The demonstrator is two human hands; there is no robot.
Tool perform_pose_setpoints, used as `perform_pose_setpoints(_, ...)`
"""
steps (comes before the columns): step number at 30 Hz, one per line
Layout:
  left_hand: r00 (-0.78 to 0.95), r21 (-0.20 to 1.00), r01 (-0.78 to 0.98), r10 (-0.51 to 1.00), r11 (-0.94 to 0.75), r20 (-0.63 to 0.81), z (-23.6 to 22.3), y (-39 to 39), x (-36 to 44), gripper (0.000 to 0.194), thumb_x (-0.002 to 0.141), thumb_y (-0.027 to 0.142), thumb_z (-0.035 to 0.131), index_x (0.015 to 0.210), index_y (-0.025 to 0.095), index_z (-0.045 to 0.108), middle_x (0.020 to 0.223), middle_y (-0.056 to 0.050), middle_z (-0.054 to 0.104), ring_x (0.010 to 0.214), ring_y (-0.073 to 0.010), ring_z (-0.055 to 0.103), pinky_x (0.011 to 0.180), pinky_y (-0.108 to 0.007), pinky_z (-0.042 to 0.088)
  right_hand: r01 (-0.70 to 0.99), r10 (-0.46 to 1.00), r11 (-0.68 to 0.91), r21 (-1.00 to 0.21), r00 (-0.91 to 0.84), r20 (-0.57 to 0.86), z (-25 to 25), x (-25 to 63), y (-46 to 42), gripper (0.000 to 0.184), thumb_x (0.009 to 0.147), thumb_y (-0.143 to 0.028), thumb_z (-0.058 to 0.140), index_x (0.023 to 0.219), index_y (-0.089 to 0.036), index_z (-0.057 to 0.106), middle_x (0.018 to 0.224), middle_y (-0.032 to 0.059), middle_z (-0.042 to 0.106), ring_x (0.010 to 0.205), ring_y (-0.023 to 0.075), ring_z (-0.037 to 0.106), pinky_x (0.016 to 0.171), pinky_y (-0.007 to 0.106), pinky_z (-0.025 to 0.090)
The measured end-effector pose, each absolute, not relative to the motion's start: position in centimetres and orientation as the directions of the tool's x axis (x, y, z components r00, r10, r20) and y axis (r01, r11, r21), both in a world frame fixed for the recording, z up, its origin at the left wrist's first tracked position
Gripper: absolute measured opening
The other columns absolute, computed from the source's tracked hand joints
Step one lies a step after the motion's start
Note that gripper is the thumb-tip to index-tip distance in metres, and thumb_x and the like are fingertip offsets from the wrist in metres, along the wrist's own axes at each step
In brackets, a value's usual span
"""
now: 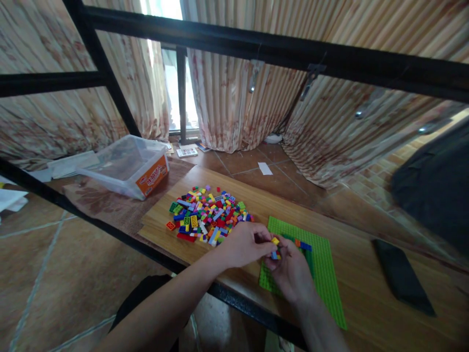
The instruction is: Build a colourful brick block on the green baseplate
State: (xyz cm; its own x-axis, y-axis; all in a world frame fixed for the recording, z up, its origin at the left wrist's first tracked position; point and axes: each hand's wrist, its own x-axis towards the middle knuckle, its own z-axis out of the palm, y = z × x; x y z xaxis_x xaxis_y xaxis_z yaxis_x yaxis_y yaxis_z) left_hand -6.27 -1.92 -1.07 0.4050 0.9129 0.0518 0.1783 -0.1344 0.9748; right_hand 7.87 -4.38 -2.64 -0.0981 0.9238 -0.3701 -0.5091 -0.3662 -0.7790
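Note:
In the head view, my left hand [240, 247] and my right hand [295, 278] meet over the left part of a green studded baseplate [329, 278]. Between their fingertips is a small cluster of toy bricks [274, 242] in yellow, blue and red. Both hands are closed on it, and the fingers partly cover it. Behind my right hand, a darker green piece [309, 261] lies on the baseplate with a blue brick [306, 246] and an orange brick [297, 242] at its far edge. To the left of my left hand spreads a pile of loose multicoloured bricks [210, 212].
A wooden tabletop [361, 288] carries the bricks and baseplate; a flat dark object [403, 276] lies at its right. Beyond its left end stands a clear plastic bin [120, 168] with an orange label. Black metal bars [238, 39] cross above and along the near edge.

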Motion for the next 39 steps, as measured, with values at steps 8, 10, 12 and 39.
perform_pose_setpoints(8, 0.347, 0.866, 0.401, 0.924, -0.3, 0.16, -0.3, -2.4, -6.4, 0.026, 0.086, 0.036, 0.059, 0.069, 0.018, 0.064, 0.064, 0.0, 0.063, 0.06, -0.0114, 0.055, 0.056, -0.023, 0.037, -0.531, 0.878, -0.466, -0.708, -0.174, -0.447, -2.2, 7.3, -4.8, 0.029, 0.069, -0.039, 0.08, 0.075, -0.016, 0.063, 0.065, -0.0046, 0.052, 0.051, 0.0042, 0.041, 0.037, 0.013, 0.025)
perform_pose_setpoints(10, 0.312, 0.863, 0.401, 0.931, -0.308, 0.187, -0.2, -1.9, -7.1, 0.028, 0.089, 0.034, 0.054, 0.068, 0.017, 0.063, 0.061, 0.001, 0.06, 0.058, -0.0108, 0.052, 0.056, -0.023, 0.036, -0.488, 0.885, -0.463, -0.74, -0.199, -0.422, -2.1, 7.4, -5.0, 0.03, 0.069, -0.039, 0.081, 0.077, -0.016, 0.064, 0.067, -0.0042, 0.052, 0.05, 0.0029, 0.037, 0.036, 0.012, 0.02)
perform_pose_setpoints(12, 0.246, 0.866, 0.398, 0.944, -0.303, 0.218, -0.2, -1.2, -8.2, 0.027, 0.089, 0.032, 0.053, 0.069, 0.017, 0.064, 0.06, 0.002, 0.059, 0.057, -0.0105, 0.05, 0.056, -0.023, 0.035, -0.434, 0.889, -0.457, -0.776, -0.194, -0.415, -2.1, 7.5, -5.2, 0.031, 0.07, -0.041, 0.08, 0.077, -0.016, 0.063, 0.07, -0.0034, 0.053, 0.048, 0.002, 0.034, 0.036, 0.013, 0.015)
perform_pose_setpoints(39, -0.557, 0.705, -0.657, 0.803, -0.268, -0.213, 4.3, 1.1, -21.0, 0.013, 0.066, 0.021, 0.071, 0.072, 0.011, 0.064, 0.055, 0.007, 0.055, 0.041, -0.0005, 0.043, 0.046, -0.013, 0.039, 0.784, 0.842, 0.537, -0.312, -0.521, 0.14, -0.2, -4.1, 3.6, 0.026, 0.096, -0.036, 0.048, 0.096, -0.023, 0.07, 0.101, 0.0064, 0.069, 0.099, 0.0217, 0.058, 0.085, 0.032, 0.042)
